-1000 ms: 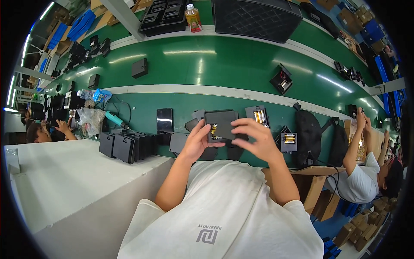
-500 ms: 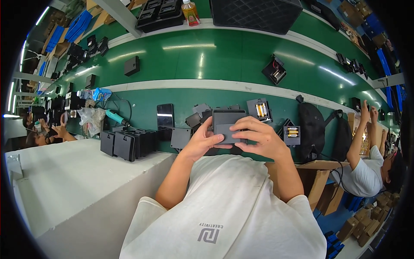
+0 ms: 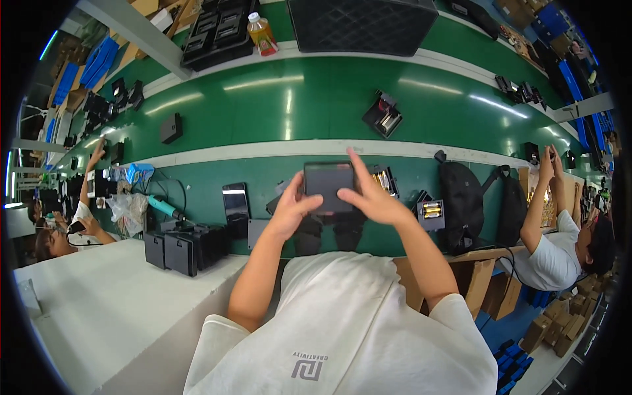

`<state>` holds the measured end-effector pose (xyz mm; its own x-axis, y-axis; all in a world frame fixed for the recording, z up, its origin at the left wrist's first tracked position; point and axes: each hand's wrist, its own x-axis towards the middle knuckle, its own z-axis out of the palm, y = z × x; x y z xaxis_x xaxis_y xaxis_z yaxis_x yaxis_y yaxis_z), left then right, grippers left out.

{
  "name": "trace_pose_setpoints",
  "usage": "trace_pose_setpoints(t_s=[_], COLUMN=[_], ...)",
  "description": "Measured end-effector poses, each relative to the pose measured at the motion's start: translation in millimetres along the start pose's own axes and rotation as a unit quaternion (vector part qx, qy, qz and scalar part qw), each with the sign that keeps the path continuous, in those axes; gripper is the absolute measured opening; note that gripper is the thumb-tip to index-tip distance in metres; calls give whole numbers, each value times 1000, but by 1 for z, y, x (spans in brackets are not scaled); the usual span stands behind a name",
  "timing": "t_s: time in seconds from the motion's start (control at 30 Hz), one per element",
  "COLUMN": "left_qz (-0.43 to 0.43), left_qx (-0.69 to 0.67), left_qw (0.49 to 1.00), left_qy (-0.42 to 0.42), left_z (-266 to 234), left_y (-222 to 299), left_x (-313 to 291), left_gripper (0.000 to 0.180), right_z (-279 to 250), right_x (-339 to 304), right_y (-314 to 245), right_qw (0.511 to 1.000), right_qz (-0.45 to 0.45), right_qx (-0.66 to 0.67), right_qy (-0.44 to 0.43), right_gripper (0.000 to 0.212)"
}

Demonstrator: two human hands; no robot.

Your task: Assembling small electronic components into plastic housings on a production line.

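black box (image 3: 329, 189) between both hands (image 3: 287, 209) (image 3: 377, 197)

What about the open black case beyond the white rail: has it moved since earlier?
Yes: the open black case has moved left, judged against the amber bottle.

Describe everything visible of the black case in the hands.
The case is rectangular, black to dark grey, apparently matte plastic. Its flat panel faces the camera, with a border along the far edge. The left hand and right hand flank it, thumbs on its face. Its underside is hidden.
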<state>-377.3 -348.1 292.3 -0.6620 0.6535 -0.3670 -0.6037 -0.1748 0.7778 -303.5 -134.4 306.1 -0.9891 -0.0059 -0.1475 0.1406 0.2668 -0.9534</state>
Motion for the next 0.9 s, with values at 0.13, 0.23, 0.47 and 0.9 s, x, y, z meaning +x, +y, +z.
trace_pose_setpoints(t_s=[0.13, 0.23, 0.47, 0.9], left_qz=[19, 47, 164, -133], left_qx=[27, 69, 590, -40], left_qw=[997, 983, 723, 990], left_qy=[71, 165, 319, 7], left_z=[-34, -69, -101, -23], left_y=[1, -3, -1, 15], left_x=[92, 150, 193, 92], left_gripper=[55, 49, 32, 61], right_z=[-62, -86, -98, -10], right_x=[81, 125, 172, 62], right_y=[87, 115, 139, -14], right_qw=[934, 878, 924, 991], right_qz=[-111, 67, 101, -104], right_qx=[-256, -359, -288, -50], right_qy=[223, 309, 230, 70], right_gripper=[75, 70, 54, 39])
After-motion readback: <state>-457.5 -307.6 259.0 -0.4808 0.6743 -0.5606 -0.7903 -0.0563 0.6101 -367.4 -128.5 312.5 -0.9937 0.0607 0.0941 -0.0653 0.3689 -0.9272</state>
